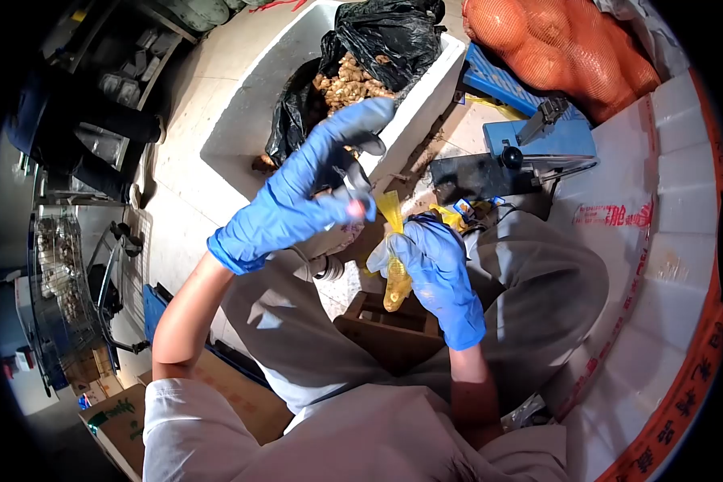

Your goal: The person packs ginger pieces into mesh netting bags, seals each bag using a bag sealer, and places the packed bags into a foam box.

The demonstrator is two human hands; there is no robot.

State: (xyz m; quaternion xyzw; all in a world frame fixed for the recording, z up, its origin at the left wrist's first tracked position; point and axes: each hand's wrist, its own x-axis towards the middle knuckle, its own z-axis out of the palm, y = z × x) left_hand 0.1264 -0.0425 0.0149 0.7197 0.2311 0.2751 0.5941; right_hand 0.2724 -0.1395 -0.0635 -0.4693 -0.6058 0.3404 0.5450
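Note:
Both of my hands wear blue gloves. My right hand (pixel 438 269) grips a narrow yellow mesh bag (pixel 396 281) over my lap, its top end sticking up above the fingers. A brownish-yellow lump shows in the bag's lower end; it looks like ginger. To the left and higher, my left hand (pixel 301 189) is open, fingers apart, with no object visible in it. Beyond it stands a white foam box (pixel 241 132) holding a black plastic bag (pixel 386 36) and a heap of ginger (pixel 353 84).
A blue metal device with a black knob (pixel 542 145) stands at right, beside an orange net sack (pixel 554 48) of round produce. A white foam wall (pixel 610 217) curves along my right. A wire cart (pixel 60 273) and another person's legs (pixel 112 136) are at left.

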